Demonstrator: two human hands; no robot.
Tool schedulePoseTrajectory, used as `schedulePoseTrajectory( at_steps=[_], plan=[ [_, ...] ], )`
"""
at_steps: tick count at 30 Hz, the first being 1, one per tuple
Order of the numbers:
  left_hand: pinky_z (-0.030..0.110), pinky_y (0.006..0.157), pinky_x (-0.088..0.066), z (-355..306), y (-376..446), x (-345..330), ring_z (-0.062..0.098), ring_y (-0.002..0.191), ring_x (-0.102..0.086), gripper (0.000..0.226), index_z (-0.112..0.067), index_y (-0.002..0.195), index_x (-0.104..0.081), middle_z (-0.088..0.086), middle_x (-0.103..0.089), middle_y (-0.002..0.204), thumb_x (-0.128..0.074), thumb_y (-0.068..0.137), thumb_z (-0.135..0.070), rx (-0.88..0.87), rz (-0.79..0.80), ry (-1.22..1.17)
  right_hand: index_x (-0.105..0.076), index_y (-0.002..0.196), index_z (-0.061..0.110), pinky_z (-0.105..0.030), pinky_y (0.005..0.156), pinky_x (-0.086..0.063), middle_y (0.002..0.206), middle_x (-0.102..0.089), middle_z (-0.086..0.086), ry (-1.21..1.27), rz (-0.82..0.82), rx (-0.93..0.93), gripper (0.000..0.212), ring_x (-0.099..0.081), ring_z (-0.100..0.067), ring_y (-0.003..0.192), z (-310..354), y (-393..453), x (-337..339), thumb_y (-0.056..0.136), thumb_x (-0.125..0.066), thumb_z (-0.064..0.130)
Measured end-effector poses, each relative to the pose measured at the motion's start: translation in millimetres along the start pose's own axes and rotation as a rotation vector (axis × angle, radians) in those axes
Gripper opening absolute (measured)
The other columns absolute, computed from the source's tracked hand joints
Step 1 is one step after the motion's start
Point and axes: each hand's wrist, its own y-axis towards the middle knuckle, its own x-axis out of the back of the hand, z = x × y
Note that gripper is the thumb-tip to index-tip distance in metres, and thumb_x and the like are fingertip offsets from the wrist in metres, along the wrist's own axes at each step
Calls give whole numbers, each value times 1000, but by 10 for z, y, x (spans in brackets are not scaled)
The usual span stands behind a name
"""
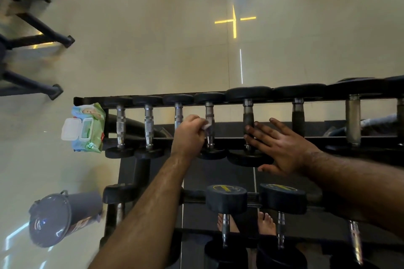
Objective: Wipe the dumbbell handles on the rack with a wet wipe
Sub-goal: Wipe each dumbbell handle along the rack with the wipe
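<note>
1. Rack [218,96]: black frame; upper tier carries a row of dumbbells side by side, handles running front to back; further dumbbells on the lower tier.
2. Grey bin [56,218]: on the floor, left of the rack.
3. Wipe pack [87,126]: at the rack's left end; lid flipped open.
4. Right hand [282,148]: fingers straight and spread; resting on the fifth handle [248,116]; holding nothing.
5. Left hand [189,135]: fingers curled, pinching the wet wipe [206,126] against the fourth handle [209,113].
</note>
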Motion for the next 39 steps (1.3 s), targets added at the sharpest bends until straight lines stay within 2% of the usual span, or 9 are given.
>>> schedulePoseTrajectory(
  at_steps=[3,7,13,18,20,25,29,35,39],
  plan=[
    [21,83,-50,-32,65,-56,13,93,-63,18,-5,111,-77,4,-71,108,-69,95,-5,12,-98,-25,-24,170,19,-67,127,-21,178,-15,-12,-1,3,2,90,-28,-39,159,6,-8,25,102,-21,79],
    [33,78,-55,-81,73,-95,21,91,-65,15,-6,104,-77,5,-70,103,-69,92,-2,-3,18,-7,-23,171,18,-67,128,-20,178,-12,-12,-5,-2,7,90,-26,-39,160,11,-13,42,103,-22,78],
    [34,85,-58,-131,97,108,17,94,-67,15,-20,105,-81,-2,-73,100,-73,92,-16,79,548,124,-26,170,18,-68,127,-20,177,-17,-14,-10,-7,10,90,-25,-39,161,10,-2,53,102,-23,78],
    [34,81,-57,-248,394,20,21,93,-65,12,-11,104,-78,5,-74,101,-73,93,-10,-199,2,180,-24,170,18,-68,127,-20,177,-15,-13,-7,-12,1,91,-23,-38,162,28,-18,45,101,-23,78],
    [36,72,-56,-218,493,-87,25,87,-63,13,-10,97,-76,6,-71,93,-78,86,-4,-299,-14,354,-24,170,19,-68,127,-19,177,-16,-13,-13,-25,-4,90,-21,-38,162,38,-11,36,101,-22,78],
    [38,83,-54,-270,384,-223,25,92,-59,14,-12,93,-76,5,-68,93,-67,85,-6,-408,255,525,-24,170,18,-68,128,-16,177,-17,-13,-37,-54,-2,90,-18,-38,162,35,-10,3,102,-19,78],
    [35,87,-57,-208,220,-101,17,94,-65,8,-24,101,-76,-4,-69,96,-70,95,-23,-162,618,326,-22,170,18,-68,128,-15,177,-15,-13,-51,-59,6,91,-15,-38,163,36,-5,-15,102,-20,78],
    [40,80,-57,-2,361,-142,28,97,-64,18,-7,107,-77,9,-72,107,-77,89,-9,-245,-61,260,-23,170,18,-68,128,-16,177,-14,-13,-56,-86,11,90,-14,-36,164,23,-16,-37,102,-29,77],
    [31,71,-45,63,242,-171,25,89,-62,15,-8,102,-74,8,-70,102,-74,88,-3,-136,-54,158,-23,170,18,-67,129,-15,177,-14,-13,-65,-83,10,90,-13,-36,164,25,-13,-39,102,-29,77]
  ],
)
